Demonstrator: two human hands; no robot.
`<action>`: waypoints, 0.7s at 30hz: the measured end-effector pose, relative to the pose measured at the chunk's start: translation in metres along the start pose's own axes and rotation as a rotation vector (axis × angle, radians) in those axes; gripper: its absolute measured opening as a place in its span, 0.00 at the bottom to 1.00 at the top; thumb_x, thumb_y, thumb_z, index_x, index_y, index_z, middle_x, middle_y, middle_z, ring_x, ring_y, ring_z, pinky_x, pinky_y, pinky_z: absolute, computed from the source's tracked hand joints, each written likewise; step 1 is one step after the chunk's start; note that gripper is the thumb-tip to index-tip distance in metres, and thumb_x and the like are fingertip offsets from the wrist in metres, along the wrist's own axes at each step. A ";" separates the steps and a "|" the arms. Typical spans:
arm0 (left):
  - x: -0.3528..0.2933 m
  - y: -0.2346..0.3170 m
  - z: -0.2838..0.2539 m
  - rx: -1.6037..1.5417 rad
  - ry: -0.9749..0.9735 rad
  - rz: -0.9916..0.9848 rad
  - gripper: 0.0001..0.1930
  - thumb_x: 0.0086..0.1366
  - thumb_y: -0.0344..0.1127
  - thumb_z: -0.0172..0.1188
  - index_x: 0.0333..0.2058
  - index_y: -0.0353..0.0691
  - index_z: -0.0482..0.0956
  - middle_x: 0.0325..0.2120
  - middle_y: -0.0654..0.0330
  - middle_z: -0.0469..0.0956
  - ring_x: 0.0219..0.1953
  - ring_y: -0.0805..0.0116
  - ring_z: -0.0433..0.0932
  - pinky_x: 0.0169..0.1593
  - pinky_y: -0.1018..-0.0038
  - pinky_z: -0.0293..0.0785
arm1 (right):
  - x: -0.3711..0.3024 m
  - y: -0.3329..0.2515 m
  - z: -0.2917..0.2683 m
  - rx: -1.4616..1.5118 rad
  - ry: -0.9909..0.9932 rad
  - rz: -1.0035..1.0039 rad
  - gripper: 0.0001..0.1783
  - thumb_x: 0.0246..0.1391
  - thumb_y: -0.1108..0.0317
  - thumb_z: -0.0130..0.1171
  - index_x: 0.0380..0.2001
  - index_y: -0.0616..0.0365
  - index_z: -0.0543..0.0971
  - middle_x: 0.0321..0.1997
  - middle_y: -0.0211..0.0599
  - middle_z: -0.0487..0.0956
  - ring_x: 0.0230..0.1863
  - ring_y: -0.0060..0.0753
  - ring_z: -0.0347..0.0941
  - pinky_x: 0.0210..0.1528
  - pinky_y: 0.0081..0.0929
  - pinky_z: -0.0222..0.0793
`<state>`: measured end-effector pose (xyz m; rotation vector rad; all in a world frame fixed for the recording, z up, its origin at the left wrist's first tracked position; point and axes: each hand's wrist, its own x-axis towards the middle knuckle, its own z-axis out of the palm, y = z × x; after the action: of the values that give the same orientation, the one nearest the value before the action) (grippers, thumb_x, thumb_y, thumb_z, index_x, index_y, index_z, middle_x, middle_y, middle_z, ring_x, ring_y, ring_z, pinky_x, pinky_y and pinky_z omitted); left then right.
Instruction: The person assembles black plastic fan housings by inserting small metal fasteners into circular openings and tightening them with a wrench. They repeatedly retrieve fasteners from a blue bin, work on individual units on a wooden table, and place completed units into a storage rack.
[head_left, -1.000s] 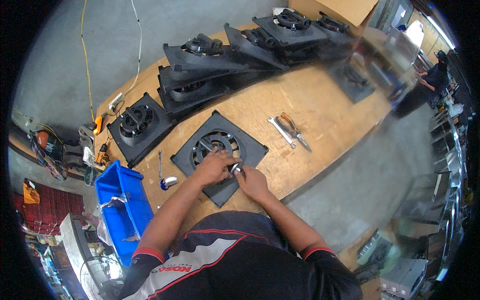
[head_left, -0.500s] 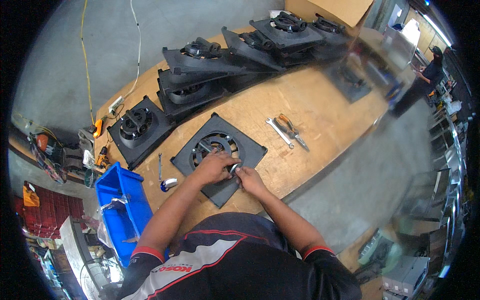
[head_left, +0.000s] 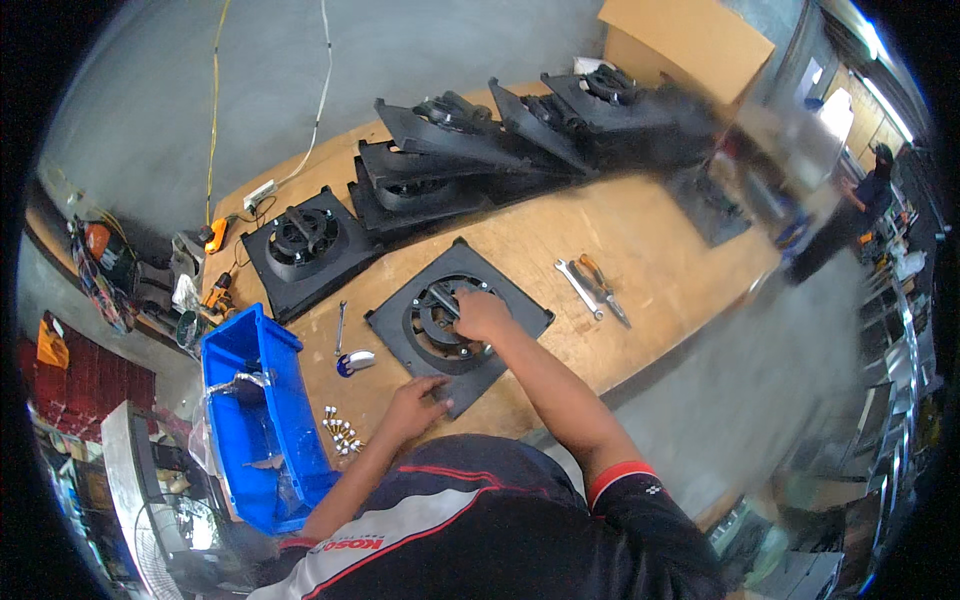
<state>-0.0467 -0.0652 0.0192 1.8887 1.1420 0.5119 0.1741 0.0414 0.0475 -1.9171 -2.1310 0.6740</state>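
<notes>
A square black fan panel (head_left: 400, 312) lies on the table before me, with a round fan (head_left: 440, 330) in its middle. My right hand (head_left: 482, 318) reaches over the fan, its fingers bent down at the hub beside a black bar-shaped part. What those fingertips grip, if anything, is hidden. My left hand (head_left: 413, 408) rests at the panel's near left edge, fingers apart and holding nothing. Left of the panel lie a wrench (head_left: 340, 328) and a small blue-and-white object (head_left: 355, 362). Several small metal fittings (head_left: 342, 432) are scattered near my left forearm.
A blue bin (head_left: 273, 400) stands at the left. Further fan panels (head_left: 455, 150) are stacked along the back, with one panel (head_left: 300, 240) apart at far left. Pliers (head_left: 605, 290) and another wrench (head_left: 578, 290) lie right. A person (head_left: 855, 205) stands far right.
My left hand has moved off the fan to the panel's near left edge. My right hand has moved from the fan's near side onto its hub. The view has shifted.
</notes>
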 end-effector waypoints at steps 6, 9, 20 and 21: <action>-0.057 -0.032 -0.017 -0.228 0.053 -0.185 0.25 0.60 0.35 0.68 0.54 0.32 0.76 0.48 0.50 0.80 0.49 0.60 0.80 0.54 0.67 0.76 | -0.002 -0.001 0.007 -0.096 -0.089 -0.005 0.34 0.47 0.59 0.66 0.55 0.64 0.71 0.48 0.57 0.80 0.50 0.55 0.78 0.53 0.47 0.74; -0.073 -0.031 -0.020 -0.206 0.051 -0.147 0.24 0.60 0.34 0.68 0.54 0.31 0.76 0.47 0.50 0.81 0.47 0.62 0.81 0.54 0.69 0.76 | -0.018 -0.001 0.026 -0.083 -0.039 0.092 0.34 0.49 0.59 0.64 0.56 0.65 0.70 0.48 0.58 0.80 0.51 0.55 0.78 0.54 0.48 0.74; -0.061 -0.058 0.012 -0.415 0.200 -0.145 0.15 0.63 0.30 0.63 0.47 0.31 0.78 0.40 0.53 0.81 0.42 0.67 0.80 0.48 0.73 0.76 | -0.208 -0.001 0.026 0.338 0.363 0.283 0.33 0.44 0.68 0.62 0.56 0.65 0.71 0.38 0.58 0.81 0.41 0.43 0.82 0.39 0.34 0.75; -0.058 -0.045 0.017 -0.453 0.225 -0.102 0.15 0.63 0.30 0.63 0.47 0.31 0.78 0.39 0.53 0.82 0.42 0.67 0.80 0.48 0.73 0.76 | -0.232 0.007 0.031 0.323 0.449 0.316 0.34 0.44 0.69 0.62 0.57 0.66 0.70 0.37 0.57 0.81 0.40 0.41 0.82 0.39 0.33 0.75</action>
<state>-0.0871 -0.1129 -0.0230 1.4011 1.1440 0.8625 0.1992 -0.1909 0.0526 -2.0025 -1.3810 0.5334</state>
